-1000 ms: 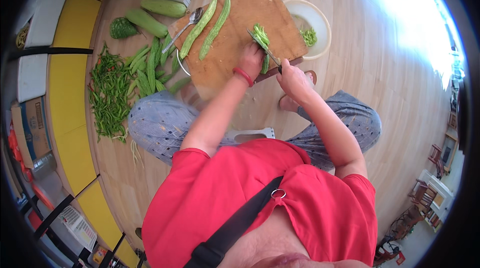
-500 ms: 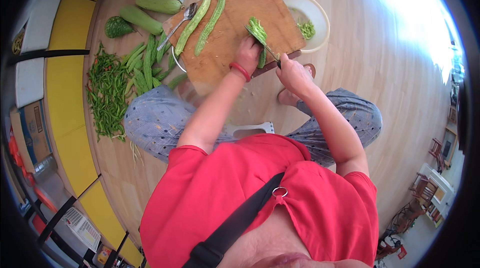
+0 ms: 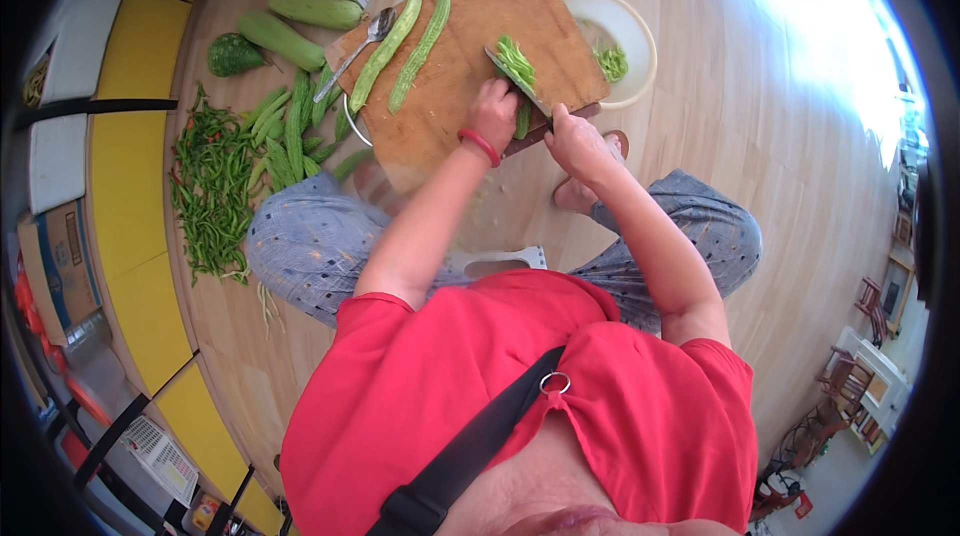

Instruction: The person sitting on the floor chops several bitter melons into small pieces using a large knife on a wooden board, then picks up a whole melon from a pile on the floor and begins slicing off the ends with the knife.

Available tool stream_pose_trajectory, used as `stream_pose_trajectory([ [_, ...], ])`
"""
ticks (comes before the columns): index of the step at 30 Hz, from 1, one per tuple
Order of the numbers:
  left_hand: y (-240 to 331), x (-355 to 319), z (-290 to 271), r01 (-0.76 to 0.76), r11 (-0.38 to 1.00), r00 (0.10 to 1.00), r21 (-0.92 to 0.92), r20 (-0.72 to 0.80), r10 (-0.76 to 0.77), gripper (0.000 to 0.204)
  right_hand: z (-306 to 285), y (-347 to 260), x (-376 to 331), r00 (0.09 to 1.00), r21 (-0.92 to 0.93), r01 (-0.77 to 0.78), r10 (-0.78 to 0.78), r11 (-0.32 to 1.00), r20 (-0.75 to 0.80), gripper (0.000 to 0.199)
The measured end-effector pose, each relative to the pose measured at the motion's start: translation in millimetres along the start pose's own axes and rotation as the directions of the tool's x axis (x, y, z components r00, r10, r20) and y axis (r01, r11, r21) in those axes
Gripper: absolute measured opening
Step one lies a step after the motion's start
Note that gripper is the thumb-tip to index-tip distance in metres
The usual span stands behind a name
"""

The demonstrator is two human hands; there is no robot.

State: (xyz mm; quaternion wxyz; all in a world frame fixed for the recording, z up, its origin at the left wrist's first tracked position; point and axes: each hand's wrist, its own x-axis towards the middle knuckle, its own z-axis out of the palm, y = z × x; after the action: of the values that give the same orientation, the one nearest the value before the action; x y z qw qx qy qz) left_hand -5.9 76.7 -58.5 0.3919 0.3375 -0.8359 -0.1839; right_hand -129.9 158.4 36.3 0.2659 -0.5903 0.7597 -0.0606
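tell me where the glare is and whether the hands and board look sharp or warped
Head view: glare washes out the wooden floor at upper right; the cutting board, left hand and right hand on the knife are sharp and evenly lit; fisheye bends the yellow strip at the left rim, and the corners are black.

Cardboard box (image 3: 55, 271): brown, open-topped carton with a blue and white printed panel on its side, at the far left edge, well apart from both hands, to their left and nearer the person.
Small container (image 3: 205, 514): yellow with a bit of red, at the bottom edge, far below and left of the hands; too small to tell more.
Signs, screens: none visible.
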Motion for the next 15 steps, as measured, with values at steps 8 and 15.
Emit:
stream_pose_trajectory([
  [8,2,-1,-4,0.043,0.999,0.999,-0.026,0.018,-0.042,0.010,-24,-12,-19,0.987,-0.054,-0.086,0.093,0.995,0.133,0.021],
  [15,2,-4,0,-0.004,1.000,1.000,-0.008,0.007,0.004,0.008,-3,-3,8,1.000,0.019,-0.007,0.007,1.000,0.010,0.022],
])
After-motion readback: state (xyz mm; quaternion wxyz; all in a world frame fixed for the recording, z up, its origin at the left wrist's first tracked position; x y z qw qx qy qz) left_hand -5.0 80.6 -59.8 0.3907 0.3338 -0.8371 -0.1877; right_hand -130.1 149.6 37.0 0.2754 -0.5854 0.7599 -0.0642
